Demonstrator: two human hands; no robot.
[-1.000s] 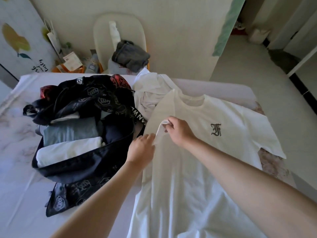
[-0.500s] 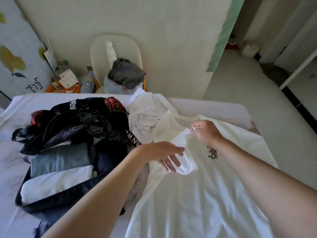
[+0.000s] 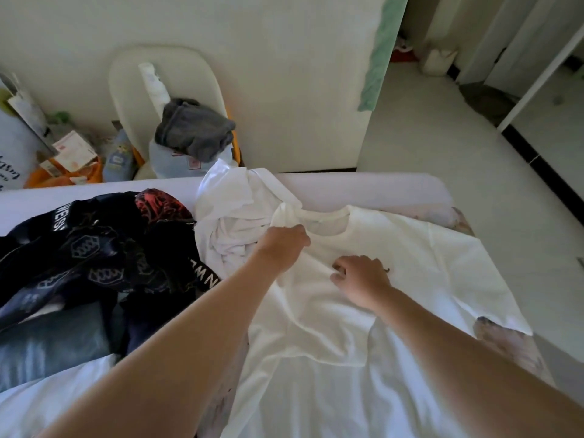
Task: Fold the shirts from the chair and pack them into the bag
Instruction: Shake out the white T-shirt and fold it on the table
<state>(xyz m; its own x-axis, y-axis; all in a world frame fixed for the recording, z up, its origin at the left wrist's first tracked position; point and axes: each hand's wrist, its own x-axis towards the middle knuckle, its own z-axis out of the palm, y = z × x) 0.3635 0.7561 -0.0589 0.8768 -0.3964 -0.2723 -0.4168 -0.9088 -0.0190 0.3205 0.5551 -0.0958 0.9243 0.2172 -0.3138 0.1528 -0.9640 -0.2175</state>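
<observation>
Shirts [image 3: 410,263] on bed [image 3: 363,188]: two, white.

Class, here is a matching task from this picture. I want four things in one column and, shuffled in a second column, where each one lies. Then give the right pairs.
Things
1. grey garment
2. spread white T-shirt
3. dark patterned bag
4. crumpled white shirt

Places
A. open on the left part of the bed
B. on top of the pile on the chair
C. bunched between the bag and the spread shirt
D. laid flat on the right part of the bed

Pairs: 1-B, 2-D, 3-A, 4-C
</observation>
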